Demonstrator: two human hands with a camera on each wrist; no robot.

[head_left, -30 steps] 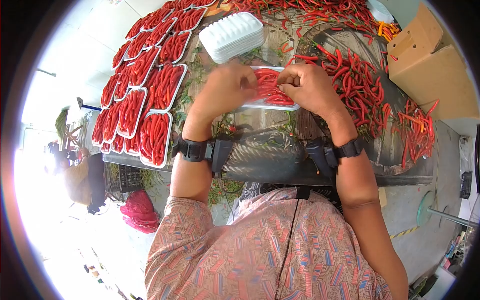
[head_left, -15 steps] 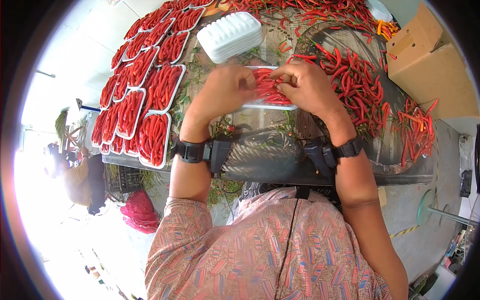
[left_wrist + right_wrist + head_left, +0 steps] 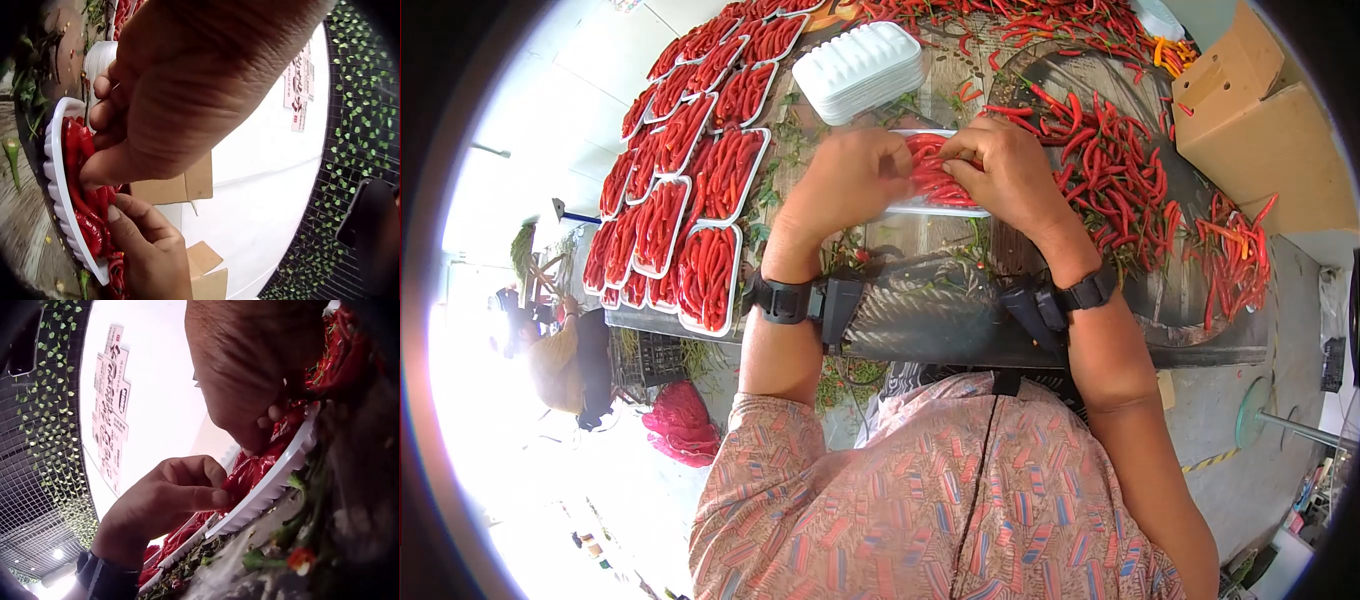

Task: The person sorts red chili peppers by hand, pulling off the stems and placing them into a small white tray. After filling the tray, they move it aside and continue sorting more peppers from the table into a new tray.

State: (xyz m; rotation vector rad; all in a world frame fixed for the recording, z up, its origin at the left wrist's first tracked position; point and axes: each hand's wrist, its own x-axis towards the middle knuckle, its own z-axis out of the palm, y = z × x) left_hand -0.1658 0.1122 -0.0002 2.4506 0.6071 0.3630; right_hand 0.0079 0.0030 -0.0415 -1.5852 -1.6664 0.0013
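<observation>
A white foam tray [image 3: 940, 211] filled with red chili peppers [image 3: 930, 172] lies on the table between both hands. My left hand [image 3: 845, 180] is at the tray's left end, its thumb and forefinger pinching a chili pepper [image 3: 236, 483], as the right wrist view shows. From the right, my right hand [image 3: 1012, 175] reaches over the tray with curled fingers. In the left wrist view the thumb and forefinger of that right hand [image 3: 153, 250] pinch a chili among the others. The large left hand covers part of the tray there.
Filled trays of chilies [image 3: 725, 180] stand in rows at the left. Behind the hands is a stack of white foam trays [image 3: 865, 75]. Loose chilies [image 3: 1110, 185] lie in a heap at the right, near a cardboard box [image 3: 1260, 130]. Green stem scraps [image 3: 775, 190] litter the table.
My right hand has shifted slightly left over the tray, its fingertips moving from near the right end toward the middle. My left hand stays at about the same place.
</observation>
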